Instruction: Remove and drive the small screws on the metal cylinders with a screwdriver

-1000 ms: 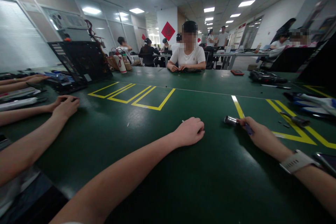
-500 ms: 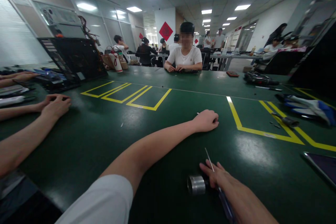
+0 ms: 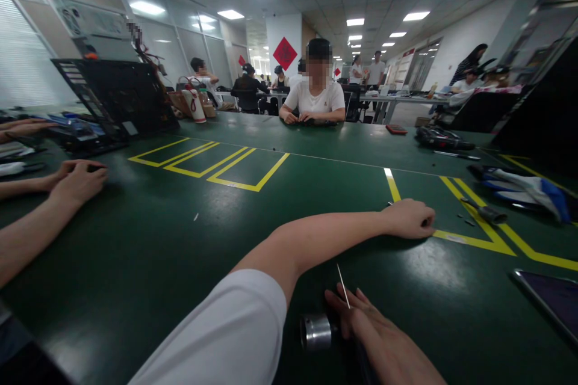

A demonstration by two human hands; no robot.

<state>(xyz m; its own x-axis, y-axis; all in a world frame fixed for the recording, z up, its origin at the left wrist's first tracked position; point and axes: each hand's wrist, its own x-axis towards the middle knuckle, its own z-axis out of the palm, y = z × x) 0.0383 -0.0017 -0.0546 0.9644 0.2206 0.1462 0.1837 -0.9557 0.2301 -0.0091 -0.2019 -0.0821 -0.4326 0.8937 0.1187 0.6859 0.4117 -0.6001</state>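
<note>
My left hand [image 3: 410, 218] reaches across to the right, its fingers curled, over the corner of a yellow tape outline. A small metallic tip sticks out behind it near the wrist; what the fingers hold is hidden. Closer in, my right hand [image 3: 365, 322] holds a screwdriver [image 3: 342, 284] with its thin shaft pointing up and away and its dark handle mostly under the hand. A shiny metal hole saw [image 3: 316, 332] lies at the fingers, its dark shank running into the same hand. Another hole saw [image 3: 492, 215] lies farther right, beside small dark pieces [image 3: 465, 219].
Blue-and-white gloves [image 3: 528, 186], a black tool [image 3: 445, 137] and a tablet-like device [image 3: 548, 301] lie to the right on the green table [image 3: 149, 252]. A co-worker's hands [image 3: 81, 180] rest at left near a black panel [image 3: 121, 93]. Another person [image 3: 313, 99] sits opposite.
My left hand has moved to the right, up to the yellow outline. My right hand, with the screwdriver and hole saw, has shifted slightly left and down in view.
</note>
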